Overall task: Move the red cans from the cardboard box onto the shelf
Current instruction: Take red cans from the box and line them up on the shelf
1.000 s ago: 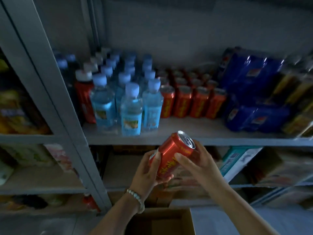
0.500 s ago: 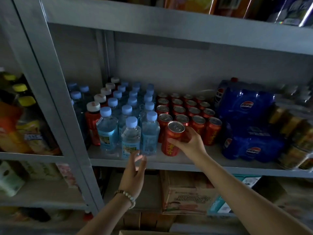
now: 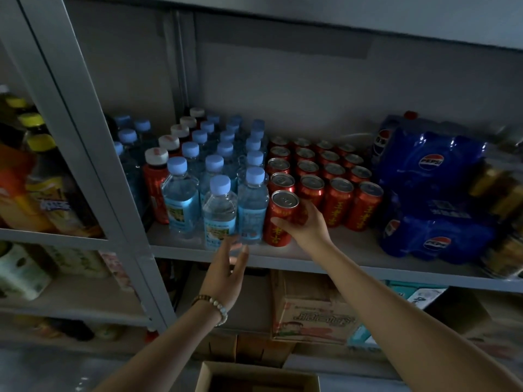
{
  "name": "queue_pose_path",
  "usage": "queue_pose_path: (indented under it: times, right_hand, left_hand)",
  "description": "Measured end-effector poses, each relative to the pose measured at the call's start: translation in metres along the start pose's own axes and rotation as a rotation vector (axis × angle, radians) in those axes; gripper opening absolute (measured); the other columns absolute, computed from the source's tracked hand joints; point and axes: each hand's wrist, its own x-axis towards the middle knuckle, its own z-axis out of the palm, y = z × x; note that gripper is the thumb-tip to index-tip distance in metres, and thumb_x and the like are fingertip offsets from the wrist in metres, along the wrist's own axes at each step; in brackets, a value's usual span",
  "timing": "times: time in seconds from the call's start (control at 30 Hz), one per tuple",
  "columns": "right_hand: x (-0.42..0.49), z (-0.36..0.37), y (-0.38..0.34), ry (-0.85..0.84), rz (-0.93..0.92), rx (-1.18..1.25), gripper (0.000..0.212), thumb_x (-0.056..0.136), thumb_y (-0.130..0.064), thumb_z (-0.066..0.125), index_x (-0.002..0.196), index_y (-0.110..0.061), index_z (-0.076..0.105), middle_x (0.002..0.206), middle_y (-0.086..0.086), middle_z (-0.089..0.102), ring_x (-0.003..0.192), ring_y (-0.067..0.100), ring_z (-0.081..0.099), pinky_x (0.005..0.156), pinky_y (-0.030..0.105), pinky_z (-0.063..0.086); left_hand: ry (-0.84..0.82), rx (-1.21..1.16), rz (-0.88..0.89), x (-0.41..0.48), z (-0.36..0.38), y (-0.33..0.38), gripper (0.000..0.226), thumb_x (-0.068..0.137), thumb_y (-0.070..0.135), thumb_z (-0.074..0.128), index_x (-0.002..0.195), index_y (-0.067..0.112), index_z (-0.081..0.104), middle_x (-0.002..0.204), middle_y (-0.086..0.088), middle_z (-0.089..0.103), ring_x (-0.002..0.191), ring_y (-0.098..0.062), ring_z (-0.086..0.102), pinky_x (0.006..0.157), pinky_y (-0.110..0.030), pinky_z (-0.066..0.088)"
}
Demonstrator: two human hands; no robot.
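A red can (image 3: 278, 222) stands upright on the grey shelf (image 3: 325, 257), at the front left of several rows of red cans (image 3: 325, 176). My right hand (image 3: 304, 224) is wrapped round its right side, thumb across the front. My left hand (image 3: 229, 268) hovers below the shelf's front edge with fingers relaxed, holding nothing. The open cardboard box (image 3: 257, 376) shows at the bottom edge; its inside is too dark to see.
Blue-capped water bottles (image 3: 220, 179) stand tight against the can's left. Blue Pepsi packs (image 3: 430, 193) fill the shelf's right. A grey upright post (image 3: 85, 131) rises at left. Cardboard cartons (image 3: 311, 312) sit on the lower shelf.
One second ago both hands held the can in the air below the shelf. Now it stands on the shelf under my right hand alone, and my left hand has let go.
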Motion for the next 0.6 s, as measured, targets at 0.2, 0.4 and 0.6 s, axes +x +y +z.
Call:
queue_pose_path:
  times: [0.2,0.4,0.6]
  right_hand:
    - [-0.008,0.006,-0.002,0.028,0.005,0.022,0.085,0.066,-0.032,0.084,0.137,-0.019,0.040,0.136,-0.001,0.051,0.126,0.017,0.048,0.107,0.046,0.041]
    - [-0.094,0.003,0.014,0.140,-0.147,0.010,0.066,0.081,-0.033,0.070,0.139,-0.026,0.038,0.138,-0.014,0.042,0.127,0.001,0.041,0.107,0.024,0.035]
    - [-0.186,0.043,0.122,0.101,-0.081,-0.034,0.055,0.080,-0.042,0.066,0.130,-0.029,0.047,0.131,-0.017,0.047,0.123,0.004,0.048,0.103,0.030,0.044]
  left_hand:
    - [0.005,0.020,0.019,0.002,0.001,-0.003,0.031,0.095,0.033,0.042,0.125,0.026,0.043,0.113,0.009,0.051,0.092,0.011,0.046,0.068,-0.005,0.032]
    - [0.010,0.039,0.095,-0.021,-0.003,-0.023,0.035,0.094,0.039,0.042,0.127,0.031,0.039,0.118,0.022,0.045,0.095,0.011,0.050,0.069,-0.003,0.037]
    - [-0.001,0.055,0.012,-0.074,0.011,-0.116,0.034,0.092,0.037,0.044,0.124,0.028,0.046,0.116,0.018,0.048,0.092,0.013,0.050,0.072,-0.008,0.042]
